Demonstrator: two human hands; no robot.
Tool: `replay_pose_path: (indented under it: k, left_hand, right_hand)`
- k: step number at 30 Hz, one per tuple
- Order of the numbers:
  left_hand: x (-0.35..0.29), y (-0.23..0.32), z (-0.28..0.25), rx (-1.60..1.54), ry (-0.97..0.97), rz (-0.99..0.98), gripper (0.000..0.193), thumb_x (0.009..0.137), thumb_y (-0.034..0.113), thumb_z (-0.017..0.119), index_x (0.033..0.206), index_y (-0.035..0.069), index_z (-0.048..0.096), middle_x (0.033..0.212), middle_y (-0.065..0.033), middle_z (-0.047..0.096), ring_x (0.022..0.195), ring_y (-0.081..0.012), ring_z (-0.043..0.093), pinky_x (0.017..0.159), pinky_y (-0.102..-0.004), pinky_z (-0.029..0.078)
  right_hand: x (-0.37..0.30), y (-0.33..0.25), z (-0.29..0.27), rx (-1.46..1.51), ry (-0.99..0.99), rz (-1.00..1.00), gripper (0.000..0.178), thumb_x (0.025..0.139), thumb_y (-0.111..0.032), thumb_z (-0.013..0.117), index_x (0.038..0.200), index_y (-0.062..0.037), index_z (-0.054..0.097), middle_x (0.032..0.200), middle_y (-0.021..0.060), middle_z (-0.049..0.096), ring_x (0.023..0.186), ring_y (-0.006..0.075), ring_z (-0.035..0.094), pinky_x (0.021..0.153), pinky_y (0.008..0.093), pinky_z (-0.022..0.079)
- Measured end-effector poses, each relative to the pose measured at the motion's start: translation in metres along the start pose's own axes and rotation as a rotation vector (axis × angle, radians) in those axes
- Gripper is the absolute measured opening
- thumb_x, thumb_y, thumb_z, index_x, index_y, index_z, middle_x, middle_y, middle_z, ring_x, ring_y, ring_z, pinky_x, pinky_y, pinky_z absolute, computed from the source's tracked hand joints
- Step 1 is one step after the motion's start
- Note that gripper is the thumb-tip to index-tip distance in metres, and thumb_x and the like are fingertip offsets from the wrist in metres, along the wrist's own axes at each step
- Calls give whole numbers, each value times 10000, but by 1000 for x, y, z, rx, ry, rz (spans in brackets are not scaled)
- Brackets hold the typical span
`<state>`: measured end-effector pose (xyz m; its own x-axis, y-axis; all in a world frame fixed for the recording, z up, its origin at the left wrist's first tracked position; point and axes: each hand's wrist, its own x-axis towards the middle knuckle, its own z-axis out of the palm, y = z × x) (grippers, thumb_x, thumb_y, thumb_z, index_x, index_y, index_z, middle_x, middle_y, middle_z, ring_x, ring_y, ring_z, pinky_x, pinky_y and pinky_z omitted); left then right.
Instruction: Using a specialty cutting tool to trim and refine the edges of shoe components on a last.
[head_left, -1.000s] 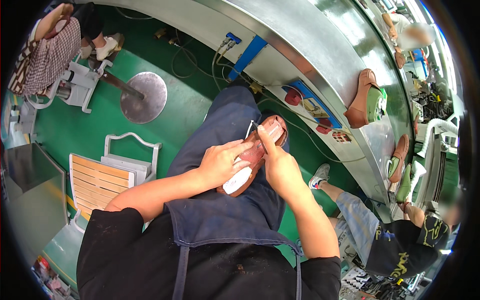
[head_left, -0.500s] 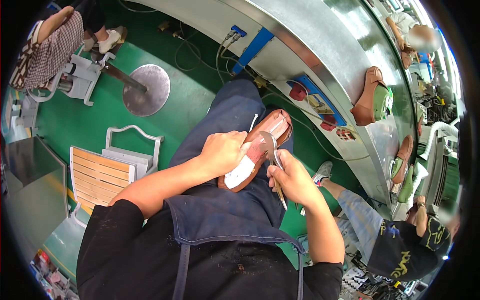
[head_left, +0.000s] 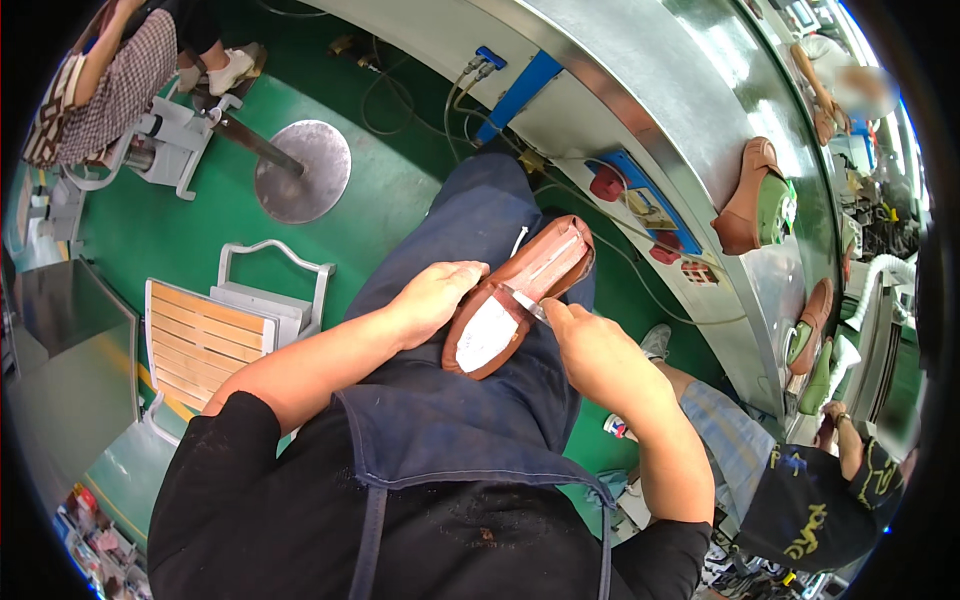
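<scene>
A brown leather shoe point(head_left: 460, 338) lies sole up on my lap, its toe end toward me. A white piece point(head_left: 486, 336) covers the forepart of the sole. My left hand point(head_left: 436, 300) grips the shoe's left side, its fingertips partly hidden behind the edge. In my right hand point(head_left: 598, 352) is a pair of metal pincers point(head_left: 528, 305), gripped from the right. Their head touches or hovers just over the middle of the sole; I cannot tell which. The handles are hidden under my palm.
A metal bench point(head_left: 650, 90) runs along the right, bearing a brown shoe on a green last point(head_left: 748, 205) and another brown shoe point(head_left: 811, 325). A slatted chair point(head_left: 205, 335) and a round metal base point(head_left: 303, 172) stand at left. Co-workers sit around; cables point(head_left: 455, 110) hang ahead.
My right hand has turned over and moved slightly up, so the pincers now lie across the sole from the right. My left hand has shifted back to the shoe's side, uncovering the white piece.
</scene>
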<state>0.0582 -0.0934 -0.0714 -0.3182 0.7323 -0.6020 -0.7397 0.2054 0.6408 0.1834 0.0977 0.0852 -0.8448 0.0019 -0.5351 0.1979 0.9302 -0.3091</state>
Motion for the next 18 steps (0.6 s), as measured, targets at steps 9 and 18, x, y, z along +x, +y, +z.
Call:
replay_pose_path:
  k: [9,18]
  left_hand:
    - [8,6,11,-400,-71,-350,509,1169,344,435,1400,-89,568,1387,-220,661,1236,-321,669,1112,-449,517]
    - [18,-9,5,-429,-191,-351,540,1157,416,458,1383,-56,593,1330,-187,698,1181,-293,700,1071,-439,554]
  right_hand:
    - [15,-4,2,-397,115,-129,339,928,-95,604,1252,3,619,977,167,696,895,306,746,753,424,624]
    - [20,14,-4,-34,-56,-116,363,917,-20,645,1272,22,582,968,227,674,886,422,702,774,498,576]
